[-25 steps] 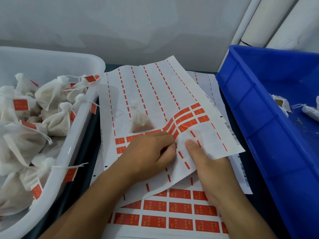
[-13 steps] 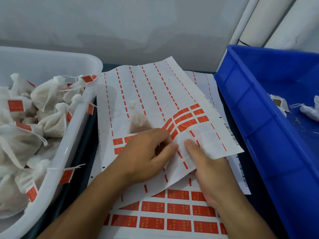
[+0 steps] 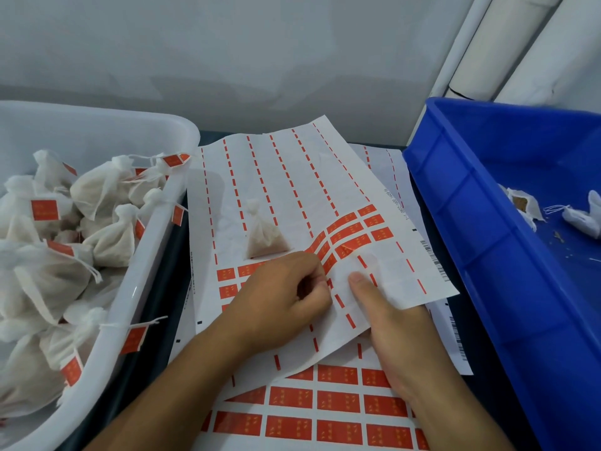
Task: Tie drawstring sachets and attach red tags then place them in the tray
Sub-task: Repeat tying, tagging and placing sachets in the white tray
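A dark table [image 3: 162, 281] is lying under a pale wall [image 3: 260, 60]. Left of the label sheet [image 3: 292, 190], a white tray [image 3: 153, 242] is holding tied sachets with red tags [image 3: 45, 209]. On the sheet, one sachet [image 3: 263, 236] is sitting upright. Near the sheet's front edge, the left hand [image 3: 279, 307] is pinching at a red label [image 3: 328, 263] with curled fingers, while the right hand [image 3: 400, 330] is pressing its thumb flat. Right of the sheet, a blue bin [image 3: 471, 222] is holding loose sachets [image 3: 582, 219].
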A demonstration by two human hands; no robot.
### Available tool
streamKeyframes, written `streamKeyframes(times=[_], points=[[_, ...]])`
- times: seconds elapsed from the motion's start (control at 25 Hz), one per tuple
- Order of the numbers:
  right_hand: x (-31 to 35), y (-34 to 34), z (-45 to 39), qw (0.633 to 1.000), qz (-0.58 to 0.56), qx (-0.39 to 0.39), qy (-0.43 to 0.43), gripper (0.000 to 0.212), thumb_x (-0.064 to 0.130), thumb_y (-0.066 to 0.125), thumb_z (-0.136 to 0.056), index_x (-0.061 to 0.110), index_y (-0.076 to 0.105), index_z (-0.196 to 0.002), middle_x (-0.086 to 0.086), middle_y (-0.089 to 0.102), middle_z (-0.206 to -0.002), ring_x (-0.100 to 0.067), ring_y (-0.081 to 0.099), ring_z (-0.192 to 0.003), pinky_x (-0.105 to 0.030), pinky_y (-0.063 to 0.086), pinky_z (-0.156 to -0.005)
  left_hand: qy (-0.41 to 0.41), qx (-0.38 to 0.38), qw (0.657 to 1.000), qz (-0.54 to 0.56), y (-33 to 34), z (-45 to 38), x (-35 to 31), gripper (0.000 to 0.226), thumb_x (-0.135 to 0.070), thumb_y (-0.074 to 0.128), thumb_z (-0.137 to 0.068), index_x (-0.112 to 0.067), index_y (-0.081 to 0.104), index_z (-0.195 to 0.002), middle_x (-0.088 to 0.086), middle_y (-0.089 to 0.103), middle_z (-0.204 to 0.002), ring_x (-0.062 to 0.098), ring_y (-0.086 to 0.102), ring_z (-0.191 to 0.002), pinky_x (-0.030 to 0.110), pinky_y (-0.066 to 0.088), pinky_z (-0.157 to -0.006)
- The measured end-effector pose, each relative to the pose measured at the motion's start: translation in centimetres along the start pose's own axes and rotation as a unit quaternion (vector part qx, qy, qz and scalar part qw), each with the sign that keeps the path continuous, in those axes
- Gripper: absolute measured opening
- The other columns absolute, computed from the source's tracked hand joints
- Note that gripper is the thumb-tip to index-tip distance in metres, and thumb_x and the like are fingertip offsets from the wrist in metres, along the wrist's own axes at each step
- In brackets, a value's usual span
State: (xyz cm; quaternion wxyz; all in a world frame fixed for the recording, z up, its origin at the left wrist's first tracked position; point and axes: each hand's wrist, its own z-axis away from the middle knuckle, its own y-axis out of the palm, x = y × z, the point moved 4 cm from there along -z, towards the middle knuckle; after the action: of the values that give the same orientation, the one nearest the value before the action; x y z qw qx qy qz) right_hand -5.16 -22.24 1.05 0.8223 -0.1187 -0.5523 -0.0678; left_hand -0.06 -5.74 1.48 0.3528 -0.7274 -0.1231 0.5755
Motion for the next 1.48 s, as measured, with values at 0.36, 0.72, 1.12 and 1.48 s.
streamKeyframes(times=[0.36, 0.72, 1.12, 1.48], points=[[0.2, 0.0, -0.1, 1.000, 0.011, 0.000, 0.013, 0.027, 0.055, 0.067, -0.088, 0.052, 0.057, -0.113, 0.022, 0.075, -0.087, -0.001, 0.075, -0.076, -0.026, 0.060, -0.057, 0.005, -0.002, 1.000, 0.021, -0.6, 0.2, -0.2, 0.023, -0.060, 0.048, -0.087, -0.040, 0.059, -0.087, -0.029, 0.063, -0.090, -0.005, 0.059, -0.095, 0.013, 0.052, -0.075], [0.3, -0.6, 0.1, 0.997, 0.070, -0.014, 0.015, 0.036, 0.061, 0.065, -0.082, 0.050, 0.054, -0.115, 0.020, 0.072, -0.098, -0.009, 0.076, -0.074, -0.019, 0.054, -0.051, -0.007, 0.008, 1.000, -0.011, -0.3, 0.2, -0.2, 0.017, -0.054, 0.048, -0.094, -0.039, 0.054, -0.086, -0.025, 0.061, -0.088, -0.009, 0.056, -0.093, 0.011, 0.051, -0.073], [0.7, -3.7, 1.6, 0.979, 0.153, 0.129, 0.050, 0.048, 0.063, 0.063, -0.076, 0.028, 0.064, -0.109, -0.004, 0.079, -0.079, -0.021, 0.076, -0.063, -0.026, 0.060, -0.060, -0.055, -0.073, 0.994, 0.064, -1.6, -0.2, 0.4, 0.015, -0.045, 0.053, -0.099, -0.035, 0.054, -0.088, -0.024, 0.062, -0.088, -0.014, 0.059, -0.089, 0.002, 0.047, -0.060], [6.6, -1.9, 3.0, 0.923, 0.170, 0.337, -0.071, 0.038, 0.067, 0.066, -0.088, 0.039, 0.068, -0.113, -0.003, 0.076, -0.101, -0.025, 0.076, -0.083, -0.035, 0.063, -0.071, -0.003, -0.141, 0.989, -0.036, -3.1, -0.2, 0.1, 0.029, -0.067, 0.033, -0.089, -0.041, 0.045, -0.092, -0.029, 0.050, -0.091, -0.005, 0.058, -0.088, 0.008, 0.045, -0.063]])
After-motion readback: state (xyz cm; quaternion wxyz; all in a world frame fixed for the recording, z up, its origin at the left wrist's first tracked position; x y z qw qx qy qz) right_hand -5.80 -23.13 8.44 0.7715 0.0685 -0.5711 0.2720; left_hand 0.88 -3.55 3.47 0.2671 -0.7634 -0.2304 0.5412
